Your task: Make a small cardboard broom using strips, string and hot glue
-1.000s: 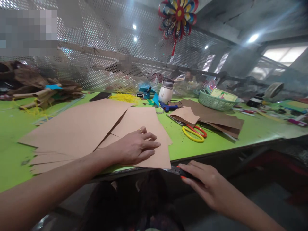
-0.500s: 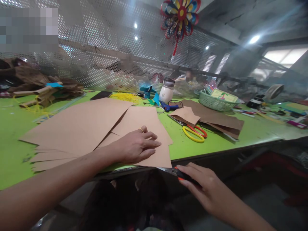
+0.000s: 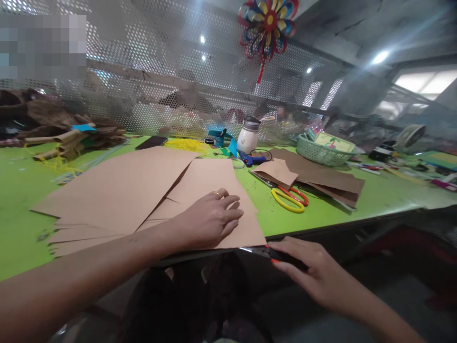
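Note:
My left hand lies palm down, with fingers stretched out, on a sheet of brown kraft paper. Part of that sheet sits under a larger stack of brown paper; its near corner reaches the table's front edge. Just below this corner, my right hand is closed around a black and orange utility knife. The knife's blade points left, along the underside of the paper's edge. Some of the handle is hidden by my fingers.
Scissors with yellow and red handles lie right of the paper, beside a small brown piece and darker sheets. Behind stand a blue glue gun, a white bottle and a green basket. Yellow strands lie further left.
The sheet's near corner has shifted right. My left hand has moved slightly right with it, and my right hand with the knife has also gone a little to the right.

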Demonstrator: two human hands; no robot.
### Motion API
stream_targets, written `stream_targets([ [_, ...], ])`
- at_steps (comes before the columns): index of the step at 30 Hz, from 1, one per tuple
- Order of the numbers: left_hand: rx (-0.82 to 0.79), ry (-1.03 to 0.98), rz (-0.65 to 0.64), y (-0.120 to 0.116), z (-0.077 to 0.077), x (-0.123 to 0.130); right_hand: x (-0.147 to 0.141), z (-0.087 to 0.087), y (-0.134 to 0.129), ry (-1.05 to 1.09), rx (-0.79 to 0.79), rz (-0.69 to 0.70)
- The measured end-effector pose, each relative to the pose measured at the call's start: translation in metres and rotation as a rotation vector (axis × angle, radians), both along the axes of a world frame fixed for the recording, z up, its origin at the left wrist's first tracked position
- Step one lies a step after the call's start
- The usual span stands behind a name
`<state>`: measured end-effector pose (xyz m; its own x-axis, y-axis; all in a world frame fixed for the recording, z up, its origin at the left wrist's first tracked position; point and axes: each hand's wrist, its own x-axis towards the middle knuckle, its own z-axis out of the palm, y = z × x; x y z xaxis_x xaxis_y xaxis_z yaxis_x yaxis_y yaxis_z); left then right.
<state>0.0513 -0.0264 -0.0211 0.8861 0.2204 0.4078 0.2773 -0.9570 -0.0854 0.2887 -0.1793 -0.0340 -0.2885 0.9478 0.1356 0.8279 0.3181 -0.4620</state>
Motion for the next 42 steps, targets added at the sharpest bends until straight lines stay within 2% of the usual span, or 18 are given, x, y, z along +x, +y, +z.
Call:
stream_targets([
  [5, 0.003, 0.115, 0.123, -0.012, -0.002, 0.02, 0.022, 0.004, 0.001, -0.03, -0.045, -0.01],
  [10, -0.066, 0.097, 0.266, -0.016, 0.001, 0.026, 0.027, 0.003, 0.004, 0.011, -0.074, 0.0],
  [13, -0.226, 0.096, 0.184, -0.004, 0.009, 0.016, 0.028, 0.002, 0.005, -0.004, -0.067, 0.003],
  [16, -0.398, 0.169, -0.023, 0.013, 0.016, 0.001, 0.029, 0.0, 0.005, -0.014, -0.06, -0.006],
  [19, -0.462, 0.169, -0.089, 0.02, 0.017, -0.012, 0.028, -0.002, 0.005, -0.01, -0.047, -0.015],
  [28, -0.442, 0.052, -0.117, 0.01, 0.004, -0.021, 0.017, -0.002, 0.007, 0.012, -0.008, 0.0],
  [36, -0.435, 0.051, -0.138, 0.008, 0.005, -0.021, 0.024, -0.006, -0.012, -0.019, -0.023, -0.046],
  [42, -0.437, 0.037, -0.134, 0.008, 0.005, -0.021, 0.002, 0.001, 0.0, 0.084, -0.045, 0.016],
])
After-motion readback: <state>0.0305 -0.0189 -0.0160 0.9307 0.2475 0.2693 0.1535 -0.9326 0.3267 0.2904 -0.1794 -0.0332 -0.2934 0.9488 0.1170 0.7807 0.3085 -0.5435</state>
